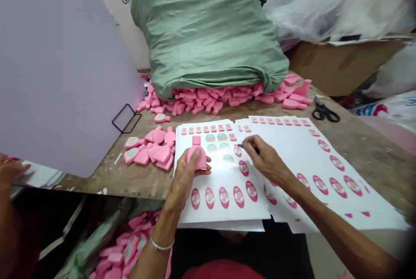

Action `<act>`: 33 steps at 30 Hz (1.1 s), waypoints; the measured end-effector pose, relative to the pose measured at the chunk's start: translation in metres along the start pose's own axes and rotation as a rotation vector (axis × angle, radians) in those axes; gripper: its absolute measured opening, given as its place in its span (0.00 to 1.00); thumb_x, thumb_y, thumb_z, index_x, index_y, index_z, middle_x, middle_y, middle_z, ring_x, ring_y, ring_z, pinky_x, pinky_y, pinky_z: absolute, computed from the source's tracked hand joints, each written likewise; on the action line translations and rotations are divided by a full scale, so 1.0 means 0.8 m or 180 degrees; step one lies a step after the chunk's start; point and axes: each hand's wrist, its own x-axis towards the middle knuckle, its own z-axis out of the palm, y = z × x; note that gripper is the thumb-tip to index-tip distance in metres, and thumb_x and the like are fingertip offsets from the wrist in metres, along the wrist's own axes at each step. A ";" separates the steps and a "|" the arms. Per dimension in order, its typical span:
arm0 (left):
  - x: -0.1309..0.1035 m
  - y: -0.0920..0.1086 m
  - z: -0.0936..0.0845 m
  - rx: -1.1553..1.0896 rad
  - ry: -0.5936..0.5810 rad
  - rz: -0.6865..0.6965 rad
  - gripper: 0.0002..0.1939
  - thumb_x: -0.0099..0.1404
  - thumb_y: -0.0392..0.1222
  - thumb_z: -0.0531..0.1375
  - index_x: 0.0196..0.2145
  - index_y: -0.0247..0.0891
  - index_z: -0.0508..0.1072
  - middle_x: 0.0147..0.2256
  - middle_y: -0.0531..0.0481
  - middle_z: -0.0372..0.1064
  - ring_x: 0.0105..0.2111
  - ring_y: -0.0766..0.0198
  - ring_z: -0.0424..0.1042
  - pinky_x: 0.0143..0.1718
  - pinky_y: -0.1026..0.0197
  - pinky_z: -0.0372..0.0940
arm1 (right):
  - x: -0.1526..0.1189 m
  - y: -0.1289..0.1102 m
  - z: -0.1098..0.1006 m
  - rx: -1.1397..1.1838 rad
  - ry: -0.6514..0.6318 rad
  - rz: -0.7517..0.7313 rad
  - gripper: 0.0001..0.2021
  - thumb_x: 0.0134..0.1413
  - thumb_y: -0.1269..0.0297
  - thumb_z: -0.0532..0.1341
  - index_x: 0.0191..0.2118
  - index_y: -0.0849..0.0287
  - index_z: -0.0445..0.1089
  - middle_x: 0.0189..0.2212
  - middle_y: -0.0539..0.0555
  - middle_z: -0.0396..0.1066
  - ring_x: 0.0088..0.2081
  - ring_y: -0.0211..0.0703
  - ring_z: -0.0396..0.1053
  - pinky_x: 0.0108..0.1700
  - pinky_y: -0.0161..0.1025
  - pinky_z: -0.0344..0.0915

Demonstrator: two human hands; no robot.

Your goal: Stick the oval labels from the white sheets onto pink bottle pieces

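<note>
My left hand (184,177) is wrapped round a small pink plastic bottle (199,158), holding it upright above a white sticker sheet (227,175). Oval pink stickers and green rounded ones are printed on that sheet. Over its right edge, the fingers of my right hand (264,160) pinch a thin dark tool (240,145); its tip is close to an oval sticker, and its exact kind cannot be made out. More sticker sheets (284,149) lie under and beyond my right forearm. A small pile of pink bottles (160,153) rests left of the sheet, some with green labels.
A stuffed green sack (211,32) stands at the back among many pink bottles (208,97). Black scissors (325,110) lie at the right. A pale panel (65,62) with a black wire stand (126,118) blocks the left; another person's hand (13,170) shows below it.
</note>
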 end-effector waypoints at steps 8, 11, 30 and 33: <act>0.003 -0.028 0.046 0.0141 0.0028 -0.0425 0.22 0.58 0.54 0.61 0.41 0.32 0.71 0.34 0.43 0.71 0.32 0.58 0.76 0.33 0.60 0.70 | -0.009 0.043 0.035 -0.1601 0.0285 -0.0852 0.07 0.60 0.64 0.53 0.35 0.58 0.67 0.30 0.54 0.71 0.34 0.45 0.65 0.38 0.41 0.53; 0.008 -0.035 0.054 0.0133 0.0032 -0.0510 0.22 0.59 0.55 0.60 0.42 0.33 0.69 0.33 0.44 0.70 0.33 0.55 0.76 0.30 0.61 0.70 | -0.005 0.044 0.035 -0.1826 0.0286 -0.1012 0.09 0.60 0.64 0.52 0.34 0.59 0.67 0.29 0.55 0.71 0.33 0.44 0.64 0.37 0.41 0.52; 0.014 -0.043 0.048 0.0001 -0.0081 -0.0442 0.22 0.60 0.56 0.59 0.42 0.34 0.67 0.36 0.44 0.69 0.33 0.57 0.76 0.33 0.59 0.72 | -0.012 0.042 0.042 -0.2052 0.0432 -0.1487 0.09 0.59 0.62 0.56 0.29 0.59 0.66 0.26 0.54 0.71 0.31 0.44 0.63 0.37 0.43 0.52; 0.014 -0.044 0.048 -0.0056 -0.0052 -0.0459 0.22 0.60 0.56 0.59 0.42 0.34 0.68 0.36 0.44 0.69 0.32 0.58 0.76 0.32 0.59 0.72 | -0.014 0.040 0.041 -0.1671 0.0516 -0.1398 0.08 0.57 0.61 0.57 0.29 0.58 0.66 0.26 0.53 0.71 0.31 0.44 0.64 0.38 0.43 0.54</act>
